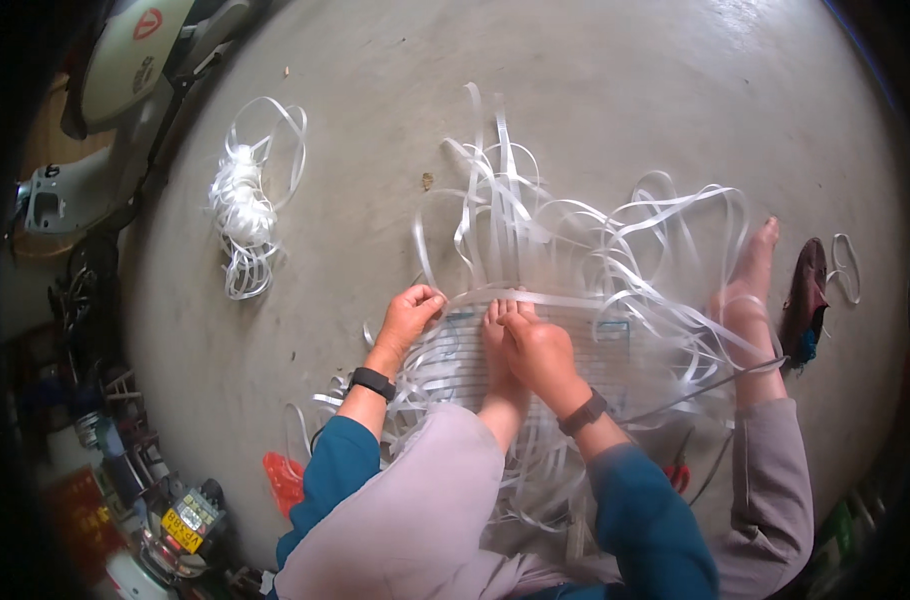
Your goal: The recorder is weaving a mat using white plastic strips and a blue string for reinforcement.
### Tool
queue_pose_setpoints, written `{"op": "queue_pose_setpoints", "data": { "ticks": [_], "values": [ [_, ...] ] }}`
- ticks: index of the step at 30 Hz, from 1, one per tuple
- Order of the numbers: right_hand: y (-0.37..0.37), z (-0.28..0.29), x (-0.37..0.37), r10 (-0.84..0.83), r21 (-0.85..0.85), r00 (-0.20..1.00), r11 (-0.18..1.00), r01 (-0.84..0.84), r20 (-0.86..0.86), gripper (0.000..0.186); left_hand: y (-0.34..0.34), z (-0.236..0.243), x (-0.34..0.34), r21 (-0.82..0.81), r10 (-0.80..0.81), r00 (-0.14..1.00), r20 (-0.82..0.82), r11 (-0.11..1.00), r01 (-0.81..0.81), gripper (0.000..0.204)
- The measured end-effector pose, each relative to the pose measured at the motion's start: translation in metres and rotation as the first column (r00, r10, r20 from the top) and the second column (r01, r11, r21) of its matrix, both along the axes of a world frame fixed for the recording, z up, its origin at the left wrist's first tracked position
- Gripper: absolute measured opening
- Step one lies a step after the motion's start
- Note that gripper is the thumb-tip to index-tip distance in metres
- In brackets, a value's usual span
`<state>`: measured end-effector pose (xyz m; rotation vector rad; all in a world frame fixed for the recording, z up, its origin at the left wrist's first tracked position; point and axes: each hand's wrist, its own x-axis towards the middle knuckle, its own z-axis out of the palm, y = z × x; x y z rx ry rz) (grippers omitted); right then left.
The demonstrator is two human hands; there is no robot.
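Note:
White plastic strapping lies in a woven panel (pixel 600 375) on the floor between my legs, with loose strap ends fanning out. My left hand (pixel 410 322) is closed at the panel's far left edge, pinching a white strap (pixel 570 299) that runs rightward across the far edge. Over my bare foot (pixel 500 375), which rests on the weave, my right hand (pixel 543 358) is closed with its knuckles up. That strap passes just beyond its fingertips; what these fingers grip is hidden. Pale blue marks show on the weave. Blur softens the panel's right side.
A bundle of white strapping (pixel 243 205) lies at the far left. To the right are a dark shoe (pixel 804 300), my other bare foot (pixel 750 270) and red-handled scissors (pixel 679 476). A red plastic bag (pixel 283 480) lies near my left arm. Scooters (pixel 125 75) line the left.

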<state>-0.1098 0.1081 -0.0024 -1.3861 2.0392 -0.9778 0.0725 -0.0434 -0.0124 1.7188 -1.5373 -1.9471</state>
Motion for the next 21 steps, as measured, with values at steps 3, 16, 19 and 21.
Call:
{"op": "queue_pose_setpoints", "data": {
  "ticks": [3,16,19,21],
  "values": [
    [-0.003,-0.002,0.005,0.068,0.093,0.998,0.993,-0.069,0.015,0.006,0.001,-0.005,0.013,-0.021,-0.007,1.0,-0.025,1.0,0.006,0.012],
    [-0.024,-0.01,0.021,0.282,0.099,0.882,0.959,-0.264,-0.376,0.02,0.014,-0.012,0.024,-0.088,0.04,0.998,-0.049,0.995,-0.045,0.011],
    [-0.028,-0.01,0.026,0.296,0.112,0.874,0.955,-0.274,-0.385,0.02,0.017,-0.009,0.023,-0.097,0.073,0.995,-0.069,0.992,-0.079,0.012],
    [-0.031,-0.011,0.028,0.288,0.106,0.88,0.958,-0.268,-0.378,0.019,0.018,-0.006,0.02,-0.092,0.076,0.995,-0.071,0.992,-0.083,0.012]
  ]
}}
